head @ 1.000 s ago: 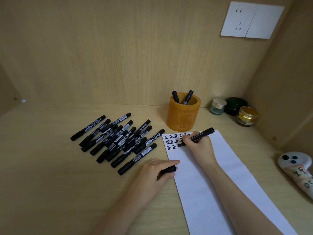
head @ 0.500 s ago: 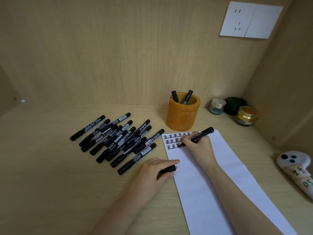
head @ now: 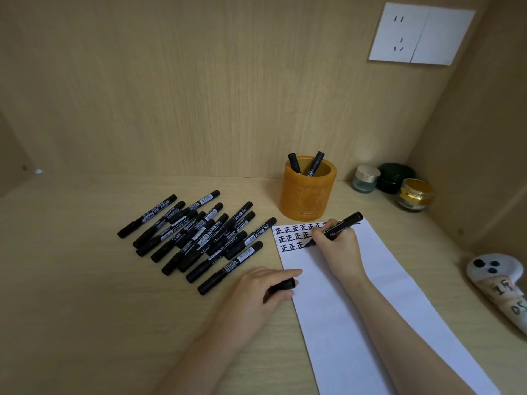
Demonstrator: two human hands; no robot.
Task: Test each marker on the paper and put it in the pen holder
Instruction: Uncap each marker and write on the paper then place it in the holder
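Black marker pinched in right hand, tip on paper, left hand gripping cap

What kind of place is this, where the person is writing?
Probably a desk nook at home, built like a cabinet: pale wooden walls enclose a wooden desktop, a wall socket sits on the back panel, and small jars stand in the corner near the pen holder.
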